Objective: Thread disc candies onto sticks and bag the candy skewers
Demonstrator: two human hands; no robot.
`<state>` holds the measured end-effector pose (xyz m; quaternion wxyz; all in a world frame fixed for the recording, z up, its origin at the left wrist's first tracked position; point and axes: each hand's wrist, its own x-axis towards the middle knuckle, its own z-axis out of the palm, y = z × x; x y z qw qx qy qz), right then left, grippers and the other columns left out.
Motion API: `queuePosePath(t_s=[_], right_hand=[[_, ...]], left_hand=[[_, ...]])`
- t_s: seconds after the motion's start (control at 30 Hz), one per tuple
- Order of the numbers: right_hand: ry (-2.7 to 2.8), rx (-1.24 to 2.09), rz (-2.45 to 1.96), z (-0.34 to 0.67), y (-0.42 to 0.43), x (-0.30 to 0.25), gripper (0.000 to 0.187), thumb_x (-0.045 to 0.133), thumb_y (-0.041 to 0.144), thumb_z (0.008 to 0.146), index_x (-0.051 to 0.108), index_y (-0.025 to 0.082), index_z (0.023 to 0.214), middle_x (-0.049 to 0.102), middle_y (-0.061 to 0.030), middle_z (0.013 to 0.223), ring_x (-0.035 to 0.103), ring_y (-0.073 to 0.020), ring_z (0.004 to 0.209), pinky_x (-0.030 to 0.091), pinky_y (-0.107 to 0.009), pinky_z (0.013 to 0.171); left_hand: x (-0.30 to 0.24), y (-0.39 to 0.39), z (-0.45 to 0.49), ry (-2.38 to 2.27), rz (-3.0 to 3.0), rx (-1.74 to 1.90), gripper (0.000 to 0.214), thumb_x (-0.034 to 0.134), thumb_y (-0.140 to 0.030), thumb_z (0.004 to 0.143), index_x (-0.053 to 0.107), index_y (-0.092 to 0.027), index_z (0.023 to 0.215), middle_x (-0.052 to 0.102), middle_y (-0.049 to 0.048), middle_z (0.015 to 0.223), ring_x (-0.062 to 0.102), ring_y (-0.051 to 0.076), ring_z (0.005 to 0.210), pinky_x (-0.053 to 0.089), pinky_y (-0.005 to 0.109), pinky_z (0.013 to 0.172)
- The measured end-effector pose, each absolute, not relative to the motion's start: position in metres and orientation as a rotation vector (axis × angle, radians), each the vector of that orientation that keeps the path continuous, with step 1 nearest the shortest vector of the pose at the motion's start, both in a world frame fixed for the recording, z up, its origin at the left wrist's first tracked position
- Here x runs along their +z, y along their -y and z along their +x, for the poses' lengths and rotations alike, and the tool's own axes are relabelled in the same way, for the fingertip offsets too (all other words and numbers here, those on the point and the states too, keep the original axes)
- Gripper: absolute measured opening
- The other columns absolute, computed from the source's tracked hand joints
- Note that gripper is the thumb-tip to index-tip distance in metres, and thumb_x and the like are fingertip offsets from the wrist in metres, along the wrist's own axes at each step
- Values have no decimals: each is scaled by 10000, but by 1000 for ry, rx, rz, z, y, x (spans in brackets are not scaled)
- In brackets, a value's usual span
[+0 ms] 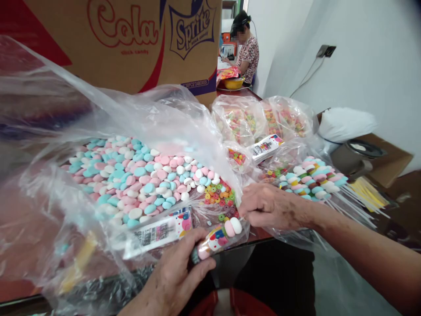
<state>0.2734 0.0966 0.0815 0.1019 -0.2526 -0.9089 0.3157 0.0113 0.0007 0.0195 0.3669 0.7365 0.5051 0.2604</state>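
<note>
A candy skewer in a printed clear sleeve [217, 239] lies across the fingers of my left hand [179, 270], which is closed around its lower end. Pink and white sweets show at its upper end. There my right hand [269, 206] is closed, fingertips pinched by the sleeve's open end; what they grip is hidden. Left of the hands, a large clear bag [171, 118] lies spread with many pink, blue and white candies [131, 175]. Small ring candies [219, 195] lie just above the skewer. A stack of printed sleeves [158, 232] rests beside my left hand.
Finished-looking candy skewers [312, 180] with white sticks lie in plastic at right. Bags of ring candies [243, 118] and more printed sleeves [266, 148] sit behind. A large cardboard box [131, 66] stands at the back left. Another person [248, 55] sits beyond, near a yellow bowl [233, 83].
</note>
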Motion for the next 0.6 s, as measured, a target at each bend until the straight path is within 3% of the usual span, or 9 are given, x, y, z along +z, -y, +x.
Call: queuePosePath(t_s=[0.3, 0.47, 0.6], right_hand=[[2654, 876, -677, 270, -95, 75, 218, 487, 107, 860, 636, 155, 708, 604, 13, 676, 482, -124, 694, 342, -266, 729], [2687, 916, -551, 265, -96, 73, 199, 515, 95, 851, 641, 157, 710, 575, 23, 648, 469, -114, 672, 342, -254, 723], [2729, 871, -422, 266, -96, 71, 201, 536, 108, 861, 619, 156, 684, 572, 23, 650, 455, -108, 669, 334, -259, 750]], left_hand=[[41, -9, 20, -1172, 1612, 472, 389, 697, -373, 812, 603, -285, 1179, 678, -14, 1007, 590, 192, 887, 435, 232, 747], [42, -12, 33, -992, 1213, 396, 406, 727, -359, 780, 589, -232, 1140, 599, -37, 787, 532, 124, 636, 424, 216, 586], [37, -10, 44, -898, 990, 359, 377, 742, -313, 759, 578, -202, 1080, 583, -37, 757, 524, 106, 591, 419, 221, 568]])
